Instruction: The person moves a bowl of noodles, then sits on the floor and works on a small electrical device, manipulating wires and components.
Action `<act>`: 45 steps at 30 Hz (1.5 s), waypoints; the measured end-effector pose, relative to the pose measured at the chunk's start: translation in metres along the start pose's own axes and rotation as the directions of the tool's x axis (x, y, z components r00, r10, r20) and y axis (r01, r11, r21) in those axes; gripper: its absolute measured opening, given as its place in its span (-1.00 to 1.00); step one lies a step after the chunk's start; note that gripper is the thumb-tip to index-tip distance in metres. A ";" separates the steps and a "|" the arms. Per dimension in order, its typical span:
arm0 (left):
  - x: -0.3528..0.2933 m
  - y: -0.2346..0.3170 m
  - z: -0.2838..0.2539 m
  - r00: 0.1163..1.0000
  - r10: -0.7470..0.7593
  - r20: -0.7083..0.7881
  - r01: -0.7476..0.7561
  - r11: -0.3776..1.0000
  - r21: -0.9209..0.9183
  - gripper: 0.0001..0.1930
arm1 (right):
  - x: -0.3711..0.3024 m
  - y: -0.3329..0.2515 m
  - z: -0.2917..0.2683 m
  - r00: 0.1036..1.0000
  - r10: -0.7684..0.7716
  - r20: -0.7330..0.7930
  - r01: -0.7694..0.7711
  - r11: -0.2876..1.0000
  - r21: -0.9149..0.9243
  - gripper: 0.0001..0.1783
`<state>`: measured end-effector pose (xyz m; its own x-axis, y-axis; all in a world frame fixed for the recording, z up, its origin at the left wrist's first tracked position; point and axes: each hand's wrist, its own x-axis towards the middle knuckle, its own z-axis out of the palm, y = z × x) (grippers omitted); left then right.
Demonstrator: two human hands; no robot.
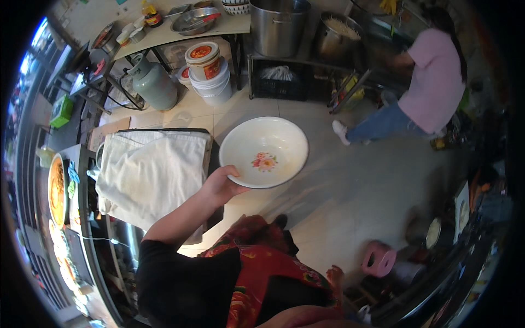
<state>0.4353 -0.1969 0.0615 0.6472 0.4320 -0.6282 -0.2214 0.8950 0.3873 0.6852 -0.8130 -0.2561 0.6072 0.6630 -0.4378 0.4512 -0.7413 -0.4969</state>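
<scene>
My left hand [223, 185] is closed on the near-left rim of a white enamel basin [281, 145], thumb over the inner edge. The basin has a dark rim and a pink flower print on its bottom. It is tilted so that its inside faces me, and no food shows in it. To the left of my left forearm, a white cloth [153, 172] covers a dark-edged stand. My right hand [334, 274] hangs low beside my red patterned apron [257, 270]. Its fingers look loosely apart, with nothing visible in them.
A person in a pink shirt [435, 76] stands at the back right, one foot out on the floor. Large steel pots [279, 30], a gas cylinder [150, 82] and white buckets [212, 87] line the back. A pink stool [379, 259] stands at lower right.
</scene>
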 end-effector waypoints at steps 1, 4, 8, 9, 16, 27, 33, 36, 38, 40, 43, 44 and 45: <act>0.004 0.006 0.004 0.999 0.031 0.027 -0.029 0.998 -0.059 -0.48 | 0.035 -0.013 -0.022 0.993 0.116 0.019 -0.116 0.934 0.337 -0.81; 0.024 0.029 0.012 0.980 0.160 -0.114 -0.159 0.987 0.020 -0.47 | 0.142 -0.095 -0.092 0.926 0.348 0.149 -0.311 0.477 0.822 -0.75; 0.044 0.068 0.001 0.957 0.264 -0.121 -0.262 0.965 0.025 -0.45 | 0.249 -0.302 -0.135 0.964 0.034 0.264 -0.221 0.652 0.725 -0.62; 0.055 0.082 0.001 0.953 0.277 -0.124 -0.277 0.961 0.017 -0.45 | 0.275 -0.360 -0.143 0.948 -0.122 0.293 -0.148 0.647 0.748 -0.62; 0.103 0.168 0.000 0.814 0.540 -0.214 -0.570 0.815 -0.110 -0.45 | 0.378 -0.696 -0.155 0.506 -0.605 0.615 -0.383 0.481 0.789 -0.59; 0.133 0.248 -0.038 0.255 0.739 -0.623 -0.883 0.441 0.162 -0.32 | 0.502 -0.935 -0.040 0.192 -0.457 0.868 -0.485 0.725 0.489 -0.71; 0.135 0.275 -0.044 0.026 0.653 -0.757 -0.877 0.378 0.296 -0.44 | 0.676 -1.122 0.101 -0.021 -0.277 0.961 -0.633 0.747 0.202 -0.76; 0.153 0.304 -0.032 -0.104 0.459 -0.882 -0.905 0.324 0.275 -0.64 | 0.756 -1.258 0.195 0.038 -0.342 0.939 -0.596 0.747 0.296 -0.65; 0.170 0.327 -0.022 -0.116 0.332 -0.936 -0.927 0.303 0.222 -0.68 | 0.801 -1.335 0.252 0.173 -0.339 0.925 -0.594 0.713 0.373 -0.64; 0.185 0.354 -0.011 -0.129 0.298 -0.946 -0.936 0.277 0.215 -0.71 | 0.845 -1.393 0.301 0.264 -0.442 0.857 -0.561 0.652 0.510 -0.67; 0.195 0.381 0.005 -0.187 0.269 -0.945 -0.877 0.388 0.284 -0.72 | 0.895 -1.456 0.354 0.338 -0.493 0.802 -0.472 0.648 0.598 -0.77; 0.197 0.386 0.010 -0.226 0.240 -0.944 -0.851 0.423 0.311 -0.73 | 0.907 -1.468 0.367 0.324 -0.517 0.792 -0.508 0.611 0.607 -0.80; 0.198 0.390 0.014 -0.253 0.192 -0.948 -0.836 0.449 0.314 -0.74 | 0.916 -1.478 0.378 0.463 -0.473 0.749 -0.493 0.565 0.661 -0.82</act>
<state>0.4872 0.2360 0.0976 -0.8980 0.1686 -0.4065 -0.4115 0.0055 0.9114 0.3269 0.9296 -0.2061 -0.4224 0.7358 -0.5293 -0.4767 -0.6770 -0.5608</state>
